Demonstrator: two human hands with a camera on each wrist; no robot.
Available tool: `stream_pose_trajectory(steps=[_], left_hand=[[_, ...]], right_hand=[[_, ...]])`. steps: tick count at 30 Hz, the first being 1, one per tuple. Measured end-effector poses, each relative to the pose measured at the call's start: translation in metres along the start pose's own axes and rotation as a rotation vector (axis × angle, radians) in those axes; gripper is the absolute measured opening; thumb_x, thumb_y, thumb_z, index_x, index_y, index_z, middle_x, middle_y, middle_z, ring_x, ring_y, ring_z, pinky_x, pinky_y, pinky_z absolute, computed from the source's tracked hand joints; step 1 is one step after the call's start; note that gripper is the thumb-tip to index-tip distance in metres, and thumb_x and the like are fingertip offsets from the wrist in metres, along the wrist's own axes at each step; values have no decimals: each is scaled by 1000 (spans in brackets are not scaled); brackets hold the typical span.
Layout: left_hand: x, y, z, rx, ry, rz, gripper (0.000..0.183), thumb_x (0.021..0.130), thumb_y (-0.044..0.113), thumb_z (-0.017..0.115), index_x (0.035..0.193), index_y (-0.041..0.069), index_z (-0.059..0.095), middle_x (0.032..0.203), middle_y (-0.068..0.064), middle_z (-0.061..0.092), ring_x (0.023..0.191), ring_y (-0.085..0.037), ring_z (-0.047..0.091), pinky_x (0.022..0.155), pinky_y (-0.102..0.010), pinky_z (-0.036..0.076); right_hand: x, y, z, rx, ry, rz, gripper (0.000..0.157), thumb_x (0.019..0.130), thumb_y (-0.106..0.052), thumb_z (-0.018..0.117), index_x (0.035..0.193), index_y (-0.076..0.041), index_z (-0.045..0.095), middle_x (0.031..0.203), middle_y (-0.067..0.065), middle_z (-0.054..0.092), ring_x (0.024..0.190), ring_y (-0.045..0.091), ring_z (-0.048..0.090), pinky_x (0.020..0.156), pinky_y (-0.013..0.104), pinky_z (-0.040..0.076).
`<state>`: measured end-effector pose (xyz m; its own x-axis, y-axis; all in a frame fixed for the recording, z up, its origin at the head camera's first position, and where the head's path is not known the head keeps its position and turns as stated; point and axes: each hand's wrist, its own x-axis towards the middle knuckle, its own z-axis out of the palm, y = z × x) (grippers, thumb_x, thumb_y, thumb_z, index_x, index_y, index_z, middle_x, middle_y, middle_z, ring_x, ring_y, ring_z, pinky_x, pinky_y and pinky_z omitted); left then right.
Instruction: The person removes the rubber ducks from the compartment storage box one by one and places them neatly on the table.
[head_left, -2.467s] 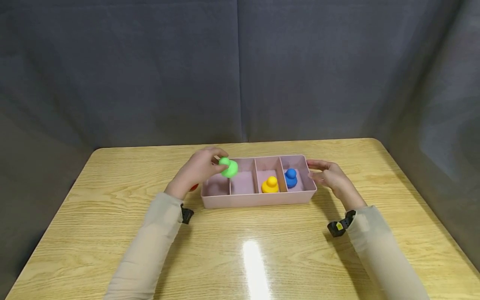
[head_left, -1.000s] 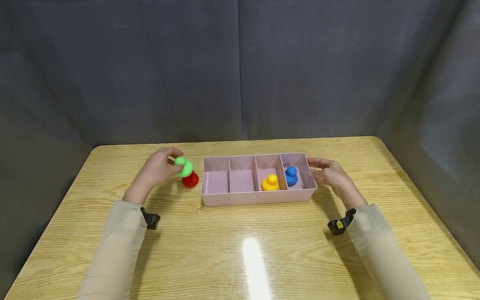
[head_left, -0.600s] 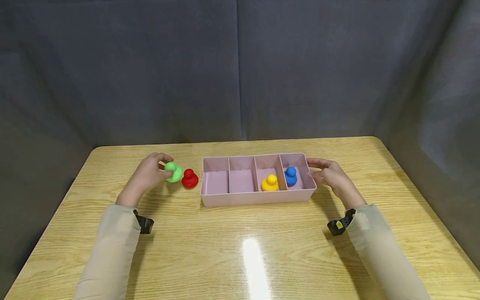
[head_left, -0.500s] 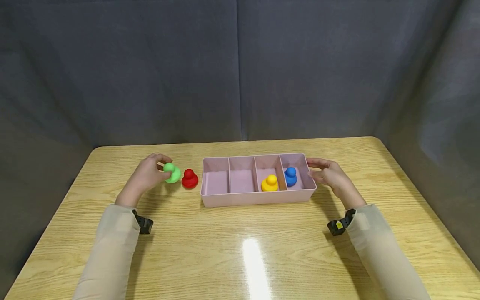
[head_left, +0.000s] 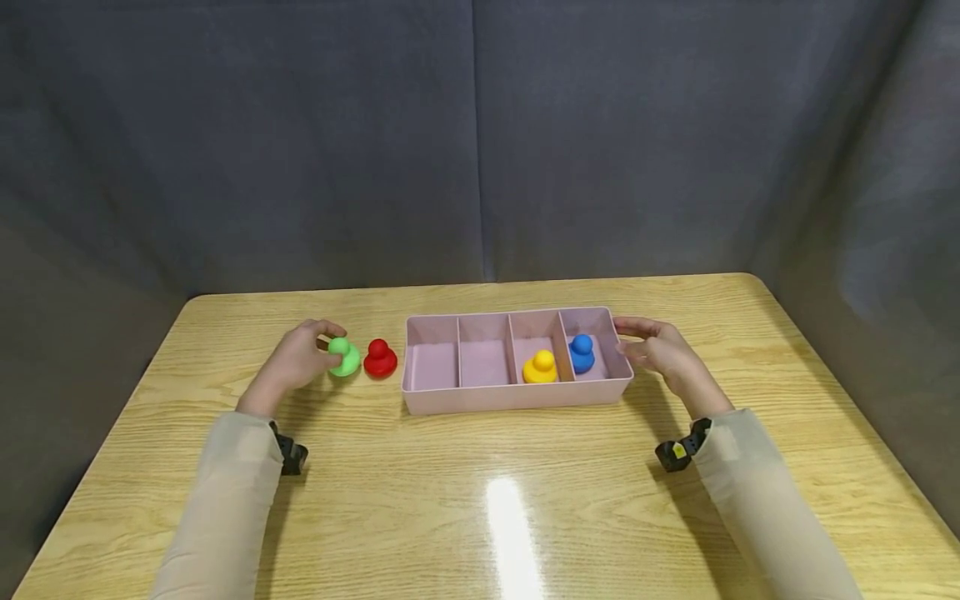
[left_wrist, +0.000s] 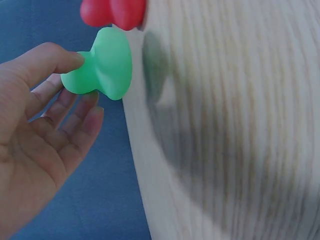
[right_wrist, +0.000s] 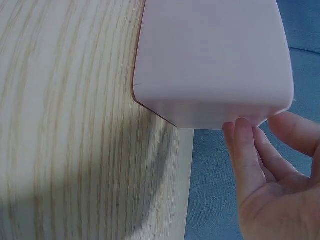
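Note:
My left hand (head_left: 300, 354) pinches a green duck-shaped toy (head_left: 345, 358) low over the table's left part. In the left wrist view the thumb lies on the rounded head of the green toy (left_wrist: 107, 65), fingers beneath. Just right of it, a red duck-shaped toy (head_left: 380, 361) sits upright on the table. A pink box (head_left: 517, 397) with a row of compartments stands mid-table; a yellow toy (head_left: 540, 368) and a blue toy (head_left: 582, 356) occupy its two right-hand compartments. At the box's right end my right hand (head_left: 663, 354) grips the wall, fingertips outside, thumb over the rim.
The wooden table (head_left: 420, 500) has a bright glare streak near its front. Grey curtains (head_left: 337, 142) hang behind it and at both sides. A small black camera is strapped to each wrist.
My left hand carried the green toy from above the box leftward past the red toy, then lowered it toward the table. My right hand stayed at the box's end.

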<state>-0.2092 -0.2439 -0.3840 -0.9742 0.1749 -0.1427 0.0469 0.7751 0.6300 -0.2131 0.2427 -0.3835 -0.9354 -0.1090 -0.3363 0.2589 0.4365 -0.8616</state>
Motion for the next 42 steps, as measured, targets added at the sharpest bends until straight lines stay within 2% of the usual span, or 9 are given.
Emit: stream_pose_trajectory(steps=[7,15,24,32,36,42], left_hand=[[4,-6,8,-12,-25,-13,43,89,5,57,129,-7,50,127,-27,47,114,-43,53,81,-37,52],[7,-7,11,-22,-29,-24,43,89,4,56,130,-6,49,131,-26,45,113,-40,52,77,-32,49],[9,-5,12,-35,-36,-23,43,90,3,54,131,-6,48,135,-27,43,117,-42,50,77,-31,47],[9,-5,11,-40,-29,-20,42,90,2,54,131,-5,48,135,-28,46,120,-44,50,78,-31,47],[8,-5,11,-38,-21,-18,42,91,3,54,131,-5,49,136,-28,46,122,-44,48,80,-35,48],[7,-7,11,-18,-10,-19,42,93,8,55,133,-3,48,140,-28,43,129,-46,39,94,-52,45]], right_hand=[[1,0,1,9,5,7,57,94,-7,51,148,-2,32,151,21,36,129,26,44,107,38,40],[-1,-1,0,-1,5,17,57,95,-9,51,148,-3,32,151,20,37,122,20,47,94,25,43],[-1,-1,-1,11,-4,14,57,96,-10,50,148,-3,31,152,21,34,126,23,45,98,30,43],[0,0,0,3,1,8,56,95,-9,50,148,-3,32,151,21,36,116,15,49,83,17,44],[-2,-1,0,0,2,0,56,95,-10,50,148,-2,31,150,22,36,111,10,50,81,15,44],[-3,-2,0,0,-1,6,56,96,-10,50,148,-3,31,151,21,36,116,14,49,82,16,44]])
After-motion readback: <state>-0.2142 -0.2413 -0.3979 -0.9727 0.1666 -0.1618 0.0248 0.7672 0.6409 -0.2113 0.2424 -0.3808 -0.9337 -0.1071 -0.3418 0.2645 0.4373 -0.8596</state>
